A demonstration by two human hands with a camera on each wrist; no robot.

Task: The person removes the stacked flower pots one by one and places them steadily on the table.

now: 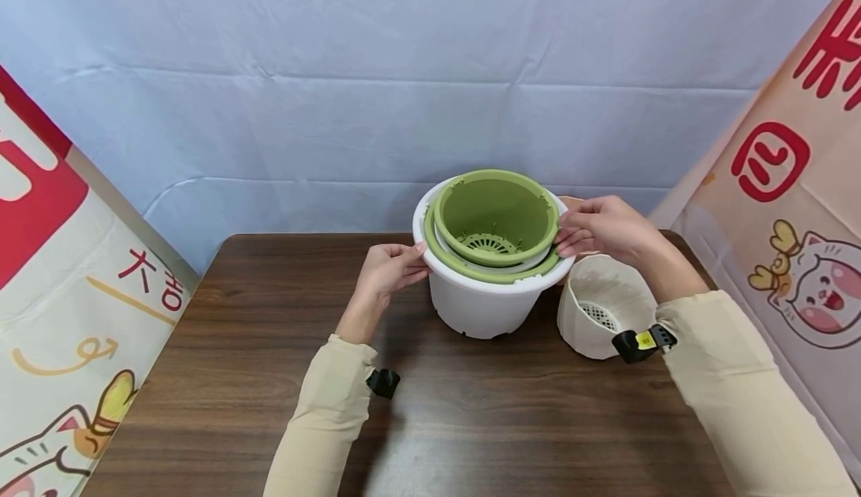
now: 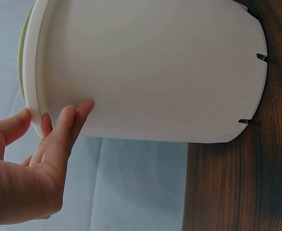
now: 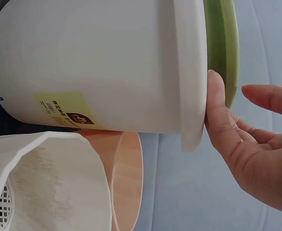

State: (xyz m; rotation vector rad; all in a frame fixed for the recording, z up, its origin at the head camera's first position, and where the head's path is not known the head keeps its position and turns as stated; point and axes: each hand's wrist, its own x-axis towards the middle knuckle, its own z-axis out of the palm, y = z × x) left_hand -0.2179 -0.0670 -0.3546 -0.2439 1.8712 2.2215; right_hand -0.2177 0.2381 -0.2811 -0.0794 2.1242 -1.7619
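A large white flowerpot (image 1: 480, 306) stands on the table with smaller pots nested inside. A green pot (image 1: 498, 209) with a slotted base sits innermost, its rim above the others; a second green rim (image 1: 494, 274) shows around it. My left hand (image 1: 390, 271) pinches the white pot's rim, thumb on top, fingers beneath against the wall (image 2: 131, 72). At the opposite side is my right hand (image 1: 601, 229). In the right wrist view its fingers (image 3: 217, 98) touch the white rim beside the green pot, while the thumb stands apart from the green rim.
Right of the large pot is a cream pot (image 1: 595, 303) with a perforated base. An orange pot (image 3: 129, 178) is partly hidden behind it. The wooden table (image 1: 303, 407) meets a pale cloth backdrop (image 1: 303, 131), and printed panels stand at both sides.
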